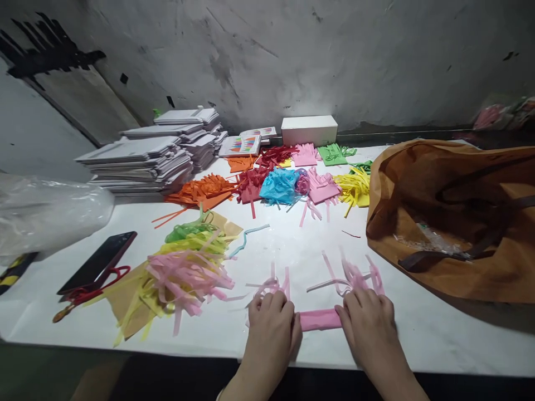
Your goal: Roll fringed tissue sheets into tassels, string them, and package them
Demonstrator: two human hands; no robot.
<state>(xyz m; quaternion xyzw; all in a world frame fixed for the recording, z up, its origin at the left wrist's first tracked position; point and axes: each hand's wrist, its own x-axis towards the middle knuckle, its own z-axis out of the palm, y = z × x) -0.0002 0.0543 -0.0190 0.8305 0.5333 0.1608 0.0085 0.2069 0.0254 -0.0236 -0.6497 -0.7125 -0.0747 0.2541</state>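
Observation:
Near the front edge of the white table (292,245), a pink fringed paper piece (320,319) lies rolled flat between my two hands. My left hand (271,326) presses on its left end with fingers curled down over it. On its right end my right hand (370,326) grips in the same way. Thin pink strips (353,275) fan out from the roll behind my fingers.
A heap of pink, yellow and green fringed paper (188,273) lies left on brown paper. More coloured fringe piles (284,184) sit at the back. A black phone (98,262), scissors with red handles (90,289), paper stacks (142,159), a white box (309,130) and a brown bag (455,217) surround.

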